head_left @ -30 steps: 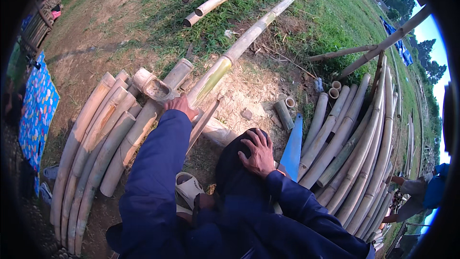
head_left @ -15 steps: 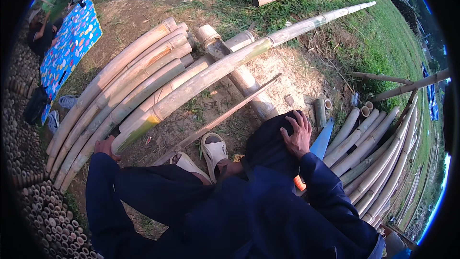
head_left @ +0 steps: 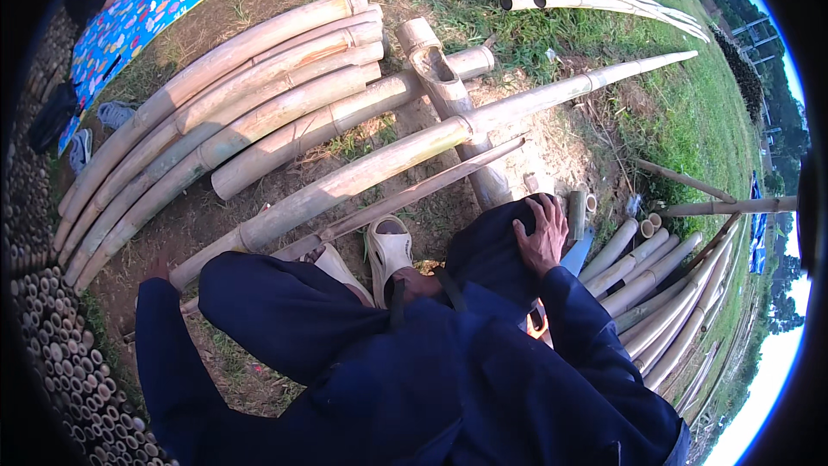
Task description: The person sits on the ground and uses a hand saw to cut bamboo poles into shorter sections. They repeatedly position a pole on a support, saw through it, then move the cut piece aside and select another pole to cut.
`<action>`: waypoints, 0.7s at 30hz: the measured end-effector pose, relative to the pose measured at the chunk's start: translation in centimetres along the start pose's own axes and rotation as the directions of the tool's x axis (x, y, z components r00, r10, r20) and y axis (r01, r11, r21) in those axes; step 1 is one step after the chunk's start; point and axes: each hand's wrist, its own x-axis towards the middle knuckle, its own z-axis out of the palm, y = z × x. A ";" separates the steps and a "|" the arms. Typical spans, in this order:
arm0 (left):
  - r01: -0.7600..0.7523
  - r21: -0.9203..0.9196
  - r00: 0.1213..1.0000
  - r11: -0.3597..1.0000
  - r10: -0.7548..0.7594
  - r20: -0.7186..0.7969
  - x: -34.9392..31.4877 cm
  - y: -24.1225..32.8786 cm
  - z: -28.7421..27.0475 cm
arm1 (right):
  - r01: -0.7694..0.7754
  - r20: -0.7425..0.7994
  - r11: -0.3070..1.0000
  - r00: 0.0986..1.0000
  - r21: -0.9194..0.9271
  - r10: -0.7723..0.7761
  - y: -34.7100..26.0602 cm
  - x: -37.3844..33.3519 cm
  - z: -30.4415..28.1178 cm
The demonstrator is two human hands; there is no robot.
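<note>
Lying across a tan, notched bamboo log [head_left: 453, 103], the long, pale bamboo pole [head_left: 371, 166] is running back to the person's left hand [head_left: 158, 270], which is apparently touching its near end; I cannot tell how tightly those shadowed fingers are closing. The right hand [head_left: 543, 237] is resting spread on the dark-trousered knee [head_left: 483, 242], holding nothing. The pole is looking stiff, weighty and slick-skinned; its raised rings are probably offering the surest hold.

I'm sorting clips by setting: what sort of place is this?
Probably an outdoor bamboo-working yard: cut bamboo lengths lie side by side at left, long poles stretch over grass, and a blue saw blade shows at right.
</note>
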 end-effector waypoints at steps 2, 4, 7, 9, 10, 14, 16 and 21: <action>-0.049 -0.100 0.995 0.994 0.040 -0.095 0.7 2.3 -4.2 | -0.007 0.025 1.000 1.000 -0.016 0.008 -0.2 0.5 0.8; -0.214 -0.237 0.959 0.948 0.158 -0.236 4.7 5.1 -7.4 | -0.014 0.038 1.000 0.999 -0.022 0.015 -0.4 0.8 1.0; -0.466 -0.201 0.852 0.861 0.377 -0.363 6.4 20.0 -13.9 | -0.038 0.047 0.999 0.998 -0.019 0.038 0.2 0.3 0.7; -0.642 -0.154 0.747 0.751 0.569 -0.343 5.4 31.5 -17.5 | -0.044 0.036 0.999 0.998 0.004 0.044 0.9 -0.1 0.7; -0.635 -0.101 0.755 0.766 0.588 -0.289 4.4 37.0 -17.9 | -0.046 0.030 0.999 0.999 0.015 0.046 1.3 -0.3 0.7; -0.639 -0.113 0.768 0.761 0.623 -0.150 6.1 54.3 -10.8 | -0.020 -0.007 0.997 1.000 0.073 0.021 1.8 0.0 0.9; -0.537 -0.095 0.841 0.838 0.541 0.019 2.4 60.1 -11.7 | -0.016 -0.006 0.997 1.000 0.082 0.017 2.4 -0.1 0.9; -0.534 -0.200 0.834 0.822 0.551 0.041 3.8 63.6 -8.1 | -0.021 0.019 0.998 1.000 0.066 0.020 2.3 0.0 0.6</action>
